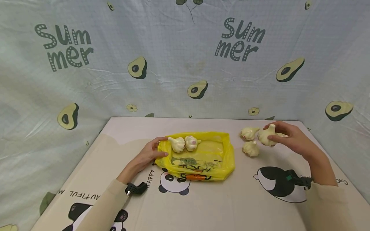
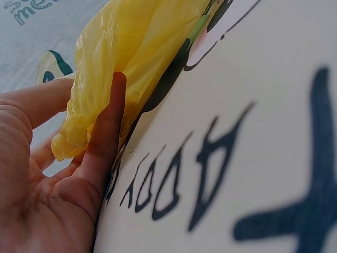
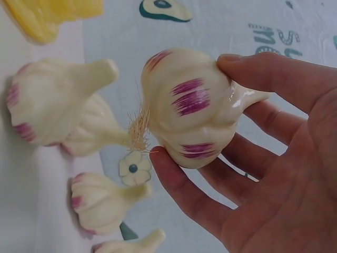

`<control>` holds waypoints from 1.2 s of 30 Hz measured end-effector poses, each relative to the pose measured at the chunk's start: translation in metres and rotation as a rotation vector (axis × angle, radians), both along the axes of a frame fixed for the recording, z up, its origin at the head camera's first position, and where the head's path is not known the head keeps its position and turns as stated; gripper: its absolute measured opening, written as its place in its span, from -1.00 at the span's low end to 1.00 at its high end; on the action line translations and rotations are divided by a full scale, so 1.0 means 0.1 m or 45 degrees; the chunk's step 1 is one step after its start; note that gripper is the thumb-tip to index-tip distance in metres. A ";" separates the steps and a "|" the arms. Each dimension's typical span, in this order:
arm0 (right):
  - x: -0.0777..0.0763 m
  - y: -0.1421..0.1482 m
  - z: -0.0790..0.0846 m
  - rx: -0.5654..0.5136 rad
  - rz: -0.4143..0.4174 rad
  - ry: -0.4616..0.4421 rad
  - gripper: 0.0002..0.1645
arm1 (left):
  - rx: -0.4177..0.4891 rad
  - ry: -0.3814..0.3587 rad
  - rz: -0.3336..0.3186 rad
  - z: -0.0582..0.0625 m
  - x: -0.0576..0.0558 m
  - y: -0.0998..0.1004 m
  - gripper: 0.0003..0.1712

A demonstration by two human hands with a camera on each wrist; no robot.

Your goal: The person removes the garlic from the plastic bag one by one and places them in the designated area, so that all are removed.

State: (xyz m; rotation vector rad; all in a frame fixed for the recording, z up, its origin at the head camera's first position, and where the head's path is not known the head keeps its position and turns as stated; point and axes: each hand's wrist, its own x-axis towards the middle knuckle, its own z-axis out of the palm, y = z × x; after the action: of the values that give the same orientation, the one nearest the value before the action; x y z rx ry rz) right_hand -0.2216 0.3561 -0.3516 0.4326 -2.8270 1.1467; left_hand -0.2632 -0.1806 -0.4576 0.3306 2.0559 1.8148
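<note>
R hand (image 1: 293, 137) holds garlic bulb (image 1: 266, 136), prob. light, stiff, slick, best gripped round belly; L hand (image 1: 148, 154) pinches thin, floppy yellow bag (image 1: 228, 160).

The left grip (image 2: 55, 197) pinches the yellow bag (image 2: 124, 45) beside black letters (image 2: 227, 145).

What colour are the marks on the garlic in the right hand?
Purple marks on the cream held garlic; best in the right wrist view.

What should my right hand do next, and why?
Probably carry the garlic bulb over the yellow bag: the right hand grips the bulb, the left hand holds the bag's edge, and two bulbs lie inside.
</note>
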 end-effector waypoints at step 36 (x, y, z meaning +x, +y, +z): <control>-0.11 0.36 -0.37 0.018 -0.061 -0.279 -0.47 | -0.014 0.001 -0.004 0.01 0.00 0.00 -0.12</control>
State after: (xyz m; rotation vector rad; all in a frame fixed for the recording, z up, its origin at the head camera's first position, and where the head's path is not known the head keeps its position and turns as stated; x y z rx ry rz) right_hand -0.2326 0.3917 -0.3885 0.2525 -3.0131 1.2362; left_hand -0.2632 -0.1804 -0.4566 0.3320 2.0637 1.8012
